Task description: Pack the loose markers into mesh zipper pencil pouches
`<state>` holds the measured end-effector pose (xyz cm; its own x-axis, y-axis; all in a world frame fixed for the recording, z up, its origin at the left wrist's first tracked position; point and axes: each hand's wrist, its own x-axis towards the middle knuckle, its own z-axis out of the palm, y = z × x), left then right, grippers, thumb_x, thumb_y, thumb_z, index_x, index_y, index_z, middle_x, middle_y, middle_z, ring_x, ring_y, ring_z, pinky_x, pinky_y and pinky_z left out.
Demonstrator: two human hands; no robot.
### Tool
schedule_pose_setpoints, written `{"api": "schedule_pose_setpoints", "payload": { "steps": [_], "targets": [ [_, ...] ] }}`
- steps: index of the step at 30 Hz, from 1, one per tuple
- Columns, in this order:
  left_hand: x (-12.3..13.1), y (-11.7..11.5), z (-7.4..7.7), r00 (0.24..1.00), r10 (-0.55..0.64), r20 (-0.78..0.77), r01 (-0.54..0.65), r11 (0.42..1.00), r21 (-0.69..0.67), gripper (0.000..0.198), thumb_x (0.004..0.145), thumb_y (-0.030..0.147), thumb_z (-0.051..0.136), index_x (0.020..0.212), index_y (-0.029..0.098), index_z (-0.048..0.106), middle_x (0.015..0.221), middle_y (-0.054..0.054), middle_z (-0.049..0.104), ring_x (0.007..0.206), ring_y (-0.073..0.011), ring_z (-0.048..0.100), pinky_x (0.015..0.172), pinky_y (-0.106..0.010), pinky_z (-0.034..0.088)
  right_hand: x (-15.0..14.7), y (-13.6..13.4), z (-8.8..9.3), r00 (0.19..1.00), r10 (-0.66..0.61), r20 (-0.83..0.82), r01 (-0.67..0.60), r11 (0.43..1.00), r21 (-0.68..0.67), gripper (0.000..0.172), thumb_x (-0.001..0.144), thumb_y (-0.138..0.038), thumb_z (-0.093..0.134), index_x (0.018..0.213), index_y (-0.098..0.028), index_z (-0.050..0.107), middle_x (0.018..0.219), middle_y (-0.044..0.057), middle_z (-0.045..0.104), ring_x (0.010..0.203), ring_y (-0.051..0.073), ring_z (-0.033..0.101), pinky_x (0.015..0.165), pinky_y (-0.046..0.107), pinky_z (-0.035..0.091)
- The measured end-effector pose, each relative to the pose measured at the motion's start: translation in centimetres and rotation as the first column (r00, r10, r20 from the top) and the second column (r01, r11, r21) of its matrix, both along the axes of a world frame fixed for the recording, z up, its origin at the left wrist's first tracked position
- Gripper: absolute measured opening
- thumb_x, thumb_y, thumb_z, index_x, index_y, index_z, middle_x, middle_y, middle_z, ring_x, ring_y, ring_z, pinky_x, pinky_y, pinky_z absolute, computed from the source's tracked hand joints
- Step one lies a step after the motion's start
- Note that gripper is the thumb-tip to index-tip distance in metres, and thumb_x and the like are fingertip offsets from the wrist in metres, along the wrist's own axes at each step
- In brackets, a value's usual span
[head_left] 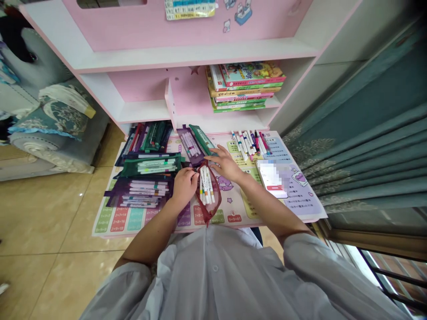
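Note:
A dark red mesh pouch [215, 205] lies at the desk's front, with several white markers [206, 186] inside. My left hand [185, 183] is at its upper left edge, fingers closed on the pouch near a dark bit that may be the zipper end. My right hand [228, 165] is over its upper right side, fingers apart, the tips close to a green pouch [201, 138]. Beside that lies a purple mesh pouch [191, 144] with markers. To the left are a green mesh pouch [131, 168] and purple mesh pouches [116, 192], also filled with markers.
Loose markers [247, 143] lie at the back right, above a phone [271, 180] with its screen lit. More filled pouches [153, 135] are piled at the back left. A shelf [196, 60] with stacked books [247, 91] rises behind the desk; a curtain [360, 133] hangs right.

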<state>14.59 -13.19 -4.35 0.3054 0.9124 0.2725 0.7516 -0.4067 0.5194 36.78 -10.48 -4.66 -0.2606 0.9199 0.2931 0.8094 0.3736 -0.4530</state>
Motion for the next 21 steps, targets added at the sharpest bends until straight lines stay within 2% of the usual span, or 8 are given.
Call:
{"api": "schedule_pose_setpoints", "payload": {
  "steps": [3,6,11,17,21],
  "targets": [
    [0.0,0.0,0.0,1.0,0.002,-0.011,-0.002,1.0,-0.007,0.022,0.094,0.027,0.052,0.082,0.02,0.069,0.108,-0.01,0.071,0.107,-0.0254,0.065,0.101,-0.042,0.051,0.0,0.8,1.0,0.996,0.085,0.041,-0.084,0.996,-0.012,0.036,0.088,-0.018,0.063,0.12,-0.032,0.072,0.149,0.004,0.051,0.15,0.036,0.028,0.119,0.061,0.036],
    [0.0,-0.1,0.2,1.0,0.007,-0.019,-0.007,1.0,-0.019,0.022,0.094,0.027,0.052,0.083,0.019,0.07,0.109,-0.011,0.071,0.107,-0.0259,0.065,0.101,-0.042,0.051,0.3,1.2,1.7,0.99,0.126,0.067,-0.125,0.992,-0.011,0.023,0.088,-0.021,0.065,0.105,-0.028,0.078,0.148,0.006,0.052,0.151,0.038,0.026,0.12,0.062,0.032],
    [0.0,-0.1,0.6,1.0,0.007,-0.007,-0.007,0.999,-0.044,0.021,0.093,0.032,0.056,0.082,0.019,0.071,0.108,-0.01,0.072,0.108,-0.0262,0.065,0.102,-0.041,0.051,1.4,0.2,1.4,0.99,0.134,0.043,-0.134,0.991,-0.002,0.012,0.088,-0.024,0.066,0.093,-0.022,0.077,0.144,0.008,0.056,0.15,0.039,0.027,0.12,0.062,0.031],
    [-0.7,0.4,0.9,1.0,0.001,0.028,0.002,0.996,-0.089,0.013,0.083,0.031,0.068,0.074,0.022,0.07,0.104,-0.007,0.073,0.104,-0.024,0.068,0.098,-0.038,0.054,3.1,-2.6,0.7,0.999,-0.01,-0.036,0.013,0.998,0.066,0.011,0.087,-0.027,0.066,0.085,-0.022,0.075,0.139,0.007,0.06,0.151,0.037,0.025,0.119,0.061,0.032],
    [-1.1,0.8,1.6,1.0,-0.018,0.015,0.02,0.993,-0.114,0.011,0.08,0.029,0.069,0.072,0.023,0.07,0.102,-0.006,0.074,0.102,-0.0237,0.069,0.095,-0.037,0.055,3.8,-4.8,0.5,0.993,-0.1,-0.068,0.107,0.988,0.111,0.011,0.085,-0.026,0.066,0.08,-0.022,0.074,0.137,0.008,0.06,0.15,0.038,0.027,0.118,0.063,0.031]
  ]
}}
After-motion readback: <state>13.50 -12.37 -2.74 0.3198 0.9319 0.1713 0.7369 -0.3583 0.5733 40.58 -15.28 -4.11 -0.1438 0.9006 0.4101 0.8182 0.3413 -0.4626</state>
